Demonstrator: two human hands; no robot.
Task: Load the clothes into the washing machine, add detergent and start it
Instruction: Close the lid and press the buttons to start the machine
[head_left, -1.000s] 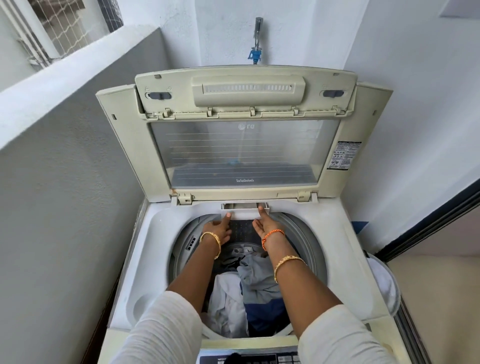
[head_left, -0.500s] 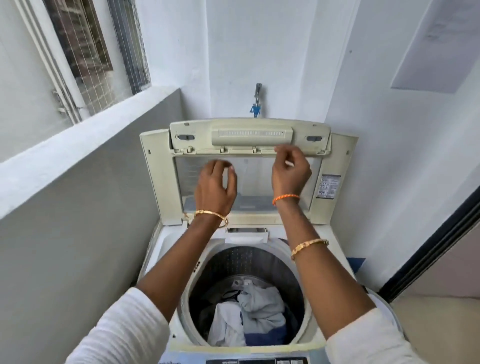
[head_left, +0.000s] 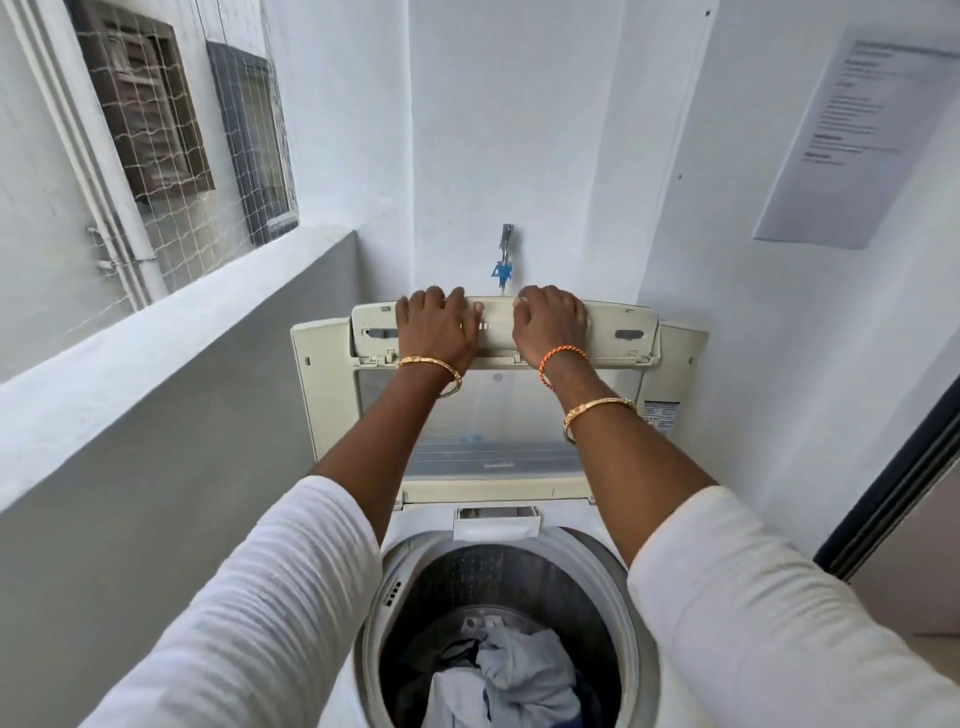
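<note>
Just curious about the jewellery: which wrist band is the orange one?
The orange thread band sits on the right hand's wrist, nearest the hand. The other two are gold bangles: one farther down that forearm, one on the left wrist.

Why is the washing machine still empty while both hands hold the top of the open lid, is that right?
Not quite. The head view shows clothes already inside the drum. The rest is right: the left hand and right hand hold the top edge of the open lid.
</note>
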